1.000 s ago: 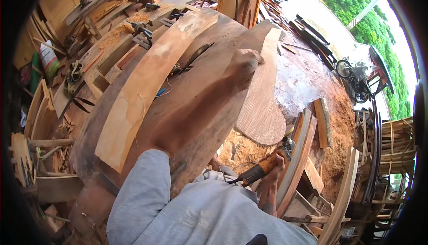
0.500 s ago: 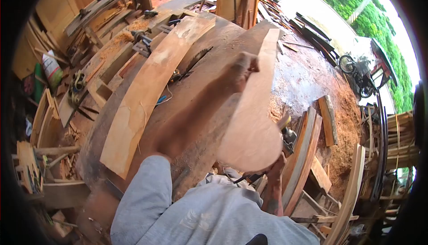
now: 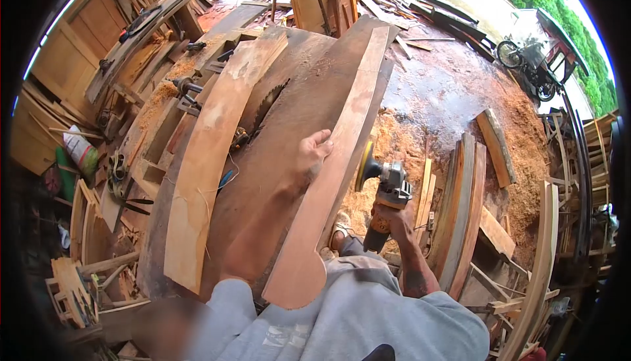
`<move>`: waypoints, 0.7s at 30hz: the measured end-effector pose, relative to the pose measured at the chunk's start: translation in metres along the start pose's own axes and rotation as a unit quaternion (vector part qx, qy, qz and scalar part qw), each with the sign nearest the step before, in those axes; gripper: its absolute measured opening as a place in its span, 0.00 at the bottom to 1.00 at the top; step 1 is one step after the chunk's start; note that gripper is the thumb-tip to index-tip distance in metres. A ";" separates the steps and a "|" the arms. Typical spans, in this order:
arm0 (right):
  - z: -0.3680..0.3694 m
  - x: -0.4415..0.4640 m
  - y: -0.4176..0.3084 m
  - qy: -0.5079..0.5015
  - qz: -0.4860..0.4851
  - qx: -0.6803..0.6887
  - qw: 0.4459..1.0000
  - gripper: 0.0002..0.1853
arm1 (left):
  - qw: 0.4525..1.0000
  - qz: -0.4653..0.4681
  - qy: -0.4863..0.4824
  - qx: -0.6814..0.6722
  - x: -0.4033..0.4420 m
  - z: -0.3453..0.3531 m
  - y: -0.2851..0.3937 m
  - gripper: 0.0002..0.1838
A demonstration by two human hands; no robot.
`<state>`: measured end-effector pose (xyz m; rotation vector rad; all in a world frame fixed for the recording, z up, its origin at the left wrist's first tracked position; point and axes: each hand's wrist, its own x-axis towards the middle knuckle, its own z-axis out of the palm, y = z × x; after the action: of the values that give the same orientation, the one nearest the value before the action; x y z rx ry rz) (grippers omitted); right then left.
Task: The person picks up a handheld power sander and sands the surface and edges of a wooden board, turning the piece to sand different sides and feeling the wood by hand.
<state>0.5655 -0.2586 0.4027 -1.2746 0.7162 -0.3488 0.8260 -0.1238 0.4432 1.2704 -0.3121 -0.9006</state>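
A long, shaped wooden board with a rounded, wider near end lies lengthwise along the right side of the brown work table. My left hand is at the board's left edge, fingers loosely stretched and touching or very near the wood. In my right hand is an angle grinder with a yellow-edged disc, held upright just right of the board. The disc's face points toward the board's edge; whether they touch I cannot tell. A second curved plank rests on the table to the left.
A toothed saw blade rises from the table between the planks. Thick beams stand at the right, beside sawdust on the floor. Timber scraps are heaped at left. A motorcycle is parked at the far right.
The board, raised and tilted in my left hand before, now lies lower along the table. My left hand has shifted toward me along it. The grinder has come up into plain view at right.
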 end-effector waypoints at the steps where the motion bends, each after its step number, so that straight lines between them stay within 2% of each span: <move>1: 0.002 0.005 0.000 -0.005 -0.001 0.014 1.000 0.16 | 1.000 0.002 -0.021 -0.015 -0.003 -0.003 0.000 0.34; 3: 0.007 0.011 -0.014 -0.003 -0.003 -0.018 1.000 0.16 | 0.999 0.001 -0.043 -0.031 -0.011 0.006 0.013 0.32; 5: 0.006 0.020 -0.023 -0.017 0.003 -0.054 0.998 0.16 | 0.999 -0.019 -0.023 -0.016 -0.023 0.019 0.031 0.29; 8: 0.003 0.041 -0.030 -0.023 -0.012 -0.086 0.996 0.15 | 0.998 0.001 -0.028 -0.063 -0.019 0.015 0.025 0.26; 12: -0.005 0.073 -0.032 -0.041 -0.027 -0.036 0.998 0.14 | 1.000 0.020 0.006 -0.016 -0.017 0.010 0.017 0.26; 18: -0.006 0.111 -0.045 -0.027 -0.030 -0.022 0.999 0.13 | 0.999 -0.010 -0.007 -0.052 -0.029 0.021 0.049 0.27; 21: -0.014 0.138 -0.039 -0.019 -0.018 -0.006 1.000 0.14 | 0.999 -0.036 0.026 -0.009 -0.026 0.016 0.045 0.28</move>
<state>0.6640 -0.3639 0.3978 -1.3032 0.6658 -0.3488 0.8179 -0.1150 0.4963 1.2934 -0.2183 -0.9270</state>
